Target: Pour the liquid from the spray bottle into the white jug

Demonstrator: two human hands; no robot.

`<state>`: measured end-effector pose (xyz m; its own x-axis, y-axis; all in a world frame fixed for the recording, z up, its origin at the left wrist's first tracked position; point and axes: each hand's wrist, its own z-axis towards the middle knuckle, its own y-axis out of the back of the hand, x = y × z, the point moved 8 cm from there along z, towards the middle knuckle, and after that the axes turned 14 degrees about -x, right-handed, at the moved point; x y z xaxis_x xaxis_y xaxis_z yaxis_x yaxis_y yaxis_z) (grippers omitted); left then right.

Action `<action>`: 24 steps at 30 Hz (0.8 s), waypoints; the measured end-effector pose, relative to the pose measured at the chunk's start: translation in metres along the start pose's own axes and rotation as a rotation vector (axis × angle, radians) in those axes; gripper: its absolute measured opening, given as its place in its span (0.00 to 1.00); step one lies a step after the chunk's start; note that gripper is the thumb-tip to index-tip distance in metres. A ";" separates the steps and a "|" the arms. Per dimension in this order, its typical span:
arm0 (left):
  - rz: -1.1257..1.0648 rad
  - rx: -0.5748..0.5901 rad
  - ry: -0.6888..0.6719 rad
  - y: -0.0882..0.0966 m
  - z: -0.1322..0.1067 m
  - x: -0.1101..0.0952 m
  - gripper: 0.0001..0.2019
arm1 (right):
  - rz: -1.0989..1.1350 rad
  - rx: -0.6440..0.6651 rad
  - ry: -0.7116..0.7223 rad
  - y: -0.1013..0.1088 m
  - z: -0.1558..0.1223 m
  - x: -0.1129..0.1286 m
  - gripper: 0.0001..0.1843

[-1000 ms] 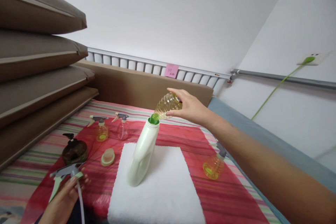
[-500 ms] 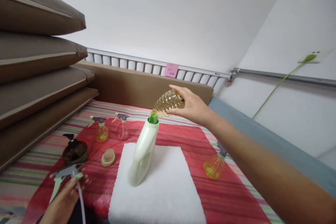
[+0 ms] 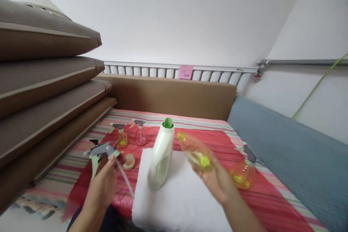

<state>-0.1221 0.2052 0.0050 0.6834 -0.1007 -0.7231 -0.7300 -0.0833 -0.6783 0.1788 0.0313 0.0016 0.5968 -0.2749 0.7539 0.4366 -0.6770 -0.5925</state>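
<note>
My left hand [image 3: 104, 179] is closed on a grey and pale green spray trigger head [image 3: 104, 149], whose clear dip tube slants down to the right. In my right hand [image 3: 213, 181] is a clear ribbed spray bottle [image 3: 194, 150] without its head; it is tilted, neck up and to the left, with a little yellow liquid showing. Between the hands a pale green detergent jug [image 3: 160, 157] with a green pour spout stands on a white cloth [image 3: 190, 195]. The jug's cap [image 3: 129, 161] rests on the red sheet to its left.
Two spray bottles, one with yellow liquid [image 3: 122, 138] and one clear [image 3: 140, 136], stand at the back left. Another yellow spray bottle [image 3: 243, 174] is at the right. Brown cushions [image 3: 49, 76] are stacked on the left; a brown panel [image 3: 168, 94] runs along the back.
The bottle in my right hand has come away from the jug's mouth, down and to the right, and tipped back neck up. My left hand has risen with the trigger head. The view has shifted.
</note>
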 end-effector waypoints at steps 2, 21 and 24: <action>-0.044 0.075 -0.075 -0.045 -0.018 -0.015 0.13 | 0.095 -0.026 -0.242 0.018 -0.023 -0.059 0.39; -0.096 0.123 -0.261 -0.098 -0.084 -0.008 0.10 | 0.296 0.064 -0.578 0.029 -0.083 -0.130 0.40; -0.103 0.129 -0.268 -0.096 -0.087 -0.007 0.09 | 0.292 0.068 -0.580 0.029 -0.085 -0.132 0.41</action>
<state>-0.0574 0.1279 0.0861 0.7438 0.1682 -0.6469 -0.6617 0.0485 -0.7482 0.0555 -0.0101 -0.0913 0.9556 -0.0147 0.2944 0.2316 -0.5802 -0.7808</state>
